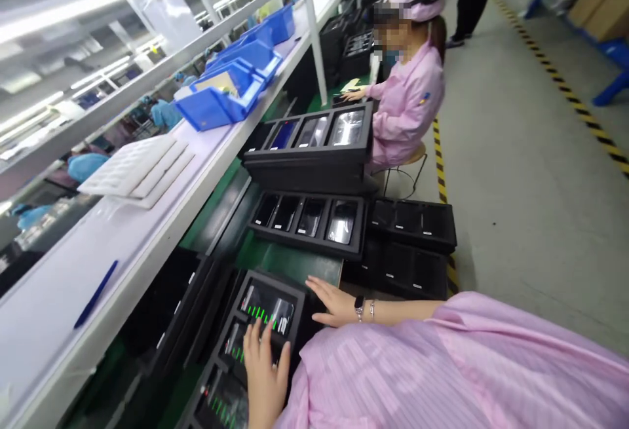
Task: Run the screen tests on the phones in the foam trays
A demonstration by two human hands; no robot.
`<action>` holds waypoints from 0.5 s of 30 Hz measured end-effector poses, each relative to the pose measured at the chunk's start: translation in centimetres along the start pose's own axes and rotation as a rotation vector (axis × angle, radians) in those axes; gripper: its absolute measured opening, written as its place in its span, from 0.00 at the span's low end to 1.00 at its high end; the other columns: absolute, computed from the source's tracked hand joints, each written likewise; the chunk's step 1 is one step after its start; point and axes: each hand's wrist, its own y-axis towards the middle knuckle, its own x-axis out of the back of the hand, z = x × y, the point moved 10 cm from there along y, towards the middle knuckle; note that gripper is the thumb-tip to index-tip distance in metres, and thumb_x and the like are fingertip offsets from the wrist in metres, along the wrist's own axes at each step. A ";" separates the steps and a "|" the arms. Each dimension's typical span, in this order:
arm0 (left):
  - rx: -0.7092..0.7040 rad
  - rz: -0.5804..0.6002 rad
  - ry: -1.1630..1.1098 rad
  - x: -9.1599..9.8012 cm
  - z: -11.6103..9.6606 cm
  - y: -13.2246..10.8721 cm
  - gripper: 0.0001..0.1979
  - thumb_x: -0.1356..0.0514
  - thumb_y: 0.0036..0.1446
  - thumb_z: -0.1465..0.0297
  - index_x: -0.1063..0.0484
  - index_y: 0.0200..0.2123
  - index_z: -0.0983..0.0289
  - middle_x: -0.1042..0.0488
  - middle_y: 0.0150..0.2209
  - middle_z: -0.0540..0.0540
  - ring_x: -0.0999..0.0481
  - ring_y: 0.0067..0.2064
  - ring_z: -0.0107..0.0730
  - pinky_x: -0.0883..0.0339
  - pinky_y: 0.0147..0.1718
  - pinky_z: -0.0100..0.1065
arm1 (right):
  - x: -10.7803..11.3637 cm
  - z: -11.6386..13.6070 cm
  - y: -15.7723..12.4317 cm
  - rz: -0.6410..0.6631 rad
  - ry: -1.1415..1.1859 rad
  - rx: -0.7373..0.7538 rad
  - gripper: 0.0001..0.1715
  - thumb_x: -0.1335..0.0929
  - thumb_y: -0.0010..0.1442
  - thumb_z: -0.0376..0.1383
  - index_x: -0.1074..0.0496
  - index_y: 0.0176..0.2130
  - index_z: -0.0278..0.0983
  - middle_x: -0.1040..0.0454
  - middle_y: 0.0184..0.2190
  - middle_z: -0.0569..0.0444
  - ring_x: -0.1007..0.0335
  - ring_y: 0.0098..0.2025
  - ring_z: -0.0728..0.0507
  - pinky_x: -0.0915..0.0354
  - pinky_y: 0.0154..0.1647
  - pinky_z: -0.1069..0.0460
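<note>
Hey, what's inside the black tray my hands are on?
The black tray holds flat dark panels with green marks, one per compartment. The left hand lies over the middle one, so most of it is hidden. The right hand rests at the tray's edge.

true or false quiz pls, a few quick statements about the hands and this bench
1. The left hand rests on a black tray of phones. True.
2. The right hand holds a blue pen. False: it lies flat at the tray's edge, and the pen lies on the white shelf.
3. The bins on the shelf are red. False: they are blue.
4. The right wrist wears a watch. True.
</note>
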 end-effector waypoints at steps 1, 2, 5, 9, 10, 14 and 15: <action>-0.059 0.041 -0.006 -0.9 -1.4 1.5 0.23 0.43 0.66 0.62 0.30 0.62 0.57 0.34 0.67 0.65 0.41 0.72 0.58 0.40 0.66 0.63 | 0.3 -0.9 0.2 0.014 0.025 -0.022 0.55 0.28 0.61 0.48 0.50 0.74 0.28 0.52 0.73 0.31 0.55 0.75 0.33 0.49 0.75 0.39; -0.112 0.089 -0.006 -1.9 -2.7 2.9 0.22 0.43 0.66 0.63 0.29 0.61 0.58 0.33 0.67 0.64 0.40 0.72 0.56 0.40 0.67 0.63 | 0.6 -1.8 0.3 0.026 0.049 -0.049 0.54 0.27 0.61 0.47 0.48 0.74 0.28 0.48 0.72 0.31 0.51 0.74 0.32 0.46 0.74 0.40; -0.233 0.236 0.024 -5.2 -5.4 6.0 0.21 0.43 0.66 0.65 0.26 0.60 0.59 0.31 0.66 0.62 0.38 0.71 0.54 0.42 0.68 0.62 | 1.9 -4.8 0.7 0.033 0.110 -0.159 0.51 0.26 0.60 0.44 0.44 0.72 0.28 0.40 0.69 0.31 0.42 0.70 0.32 0.41 0.71 0.41; -0.309 0.370 0.055 -8.5 -7.1 8.8 0.19 0.45 0.67 0.65 0.25 0.58 0.61 0.28 0.64 0.62 0.33 0.68 0.49 0.40 0.68 0.59 | 3.7 -9.8 0.1 0.018 0.171 -0.380 0.38 0.26 0.64 0.41 0.36 0.67 0.32 0.34 0.64 0.37 0.35 0.65 0.33 0.37 0.67 0.37; -0.322 0.400 0.054 -9.1 -7.5 9.3 0.19 0.45 0.67 0.65 0.25 0.57 0.62 0.27 0.63 0.61 0.31 0.67 0.48 0.40 0.68 0.58 | 3.9 -11.2 -0.4 0.023 0.189 -0.446 0.33 0.27 0.66 0.42 0.34 0.64 0.34 0.33 0.63 0.40 0.34 0.63 0.34 0.35 0.65 0.35; -0.334 0.485 0.068 -10.7 -9.1 10.9 0.18 0.44 0.66 0.64 0.24 0.55 0.62 0.22 0.57 0.61 0.25 0.62 0.48 0.39 0.67 0.57 | 3.7 -17.1 -3.4 0.074 0.278 -0.714 0.21 0.30 0.69 0.44 0.27 0.55 0.35 0.27 0.54 0.46 0.28 0.54 0.39 0.28 0.56 0.39; -0.323 0.499 0.080 -11.0 -9.3 11.2 0.18 0.44 0.66 0.64 0.24 0.55 0.63 0.21 0.56 0.61 0.24 0.60 0.48 0.39 0.67 0.58 | 3.4 -18.5 -4.6 0.083 0.299 -0.778 0.20 0.30 0.69 0.45 0.27 0.54 0.34 0.26 0.53 0.47 0.27 0.52 0.39 0.27 0.54 0.40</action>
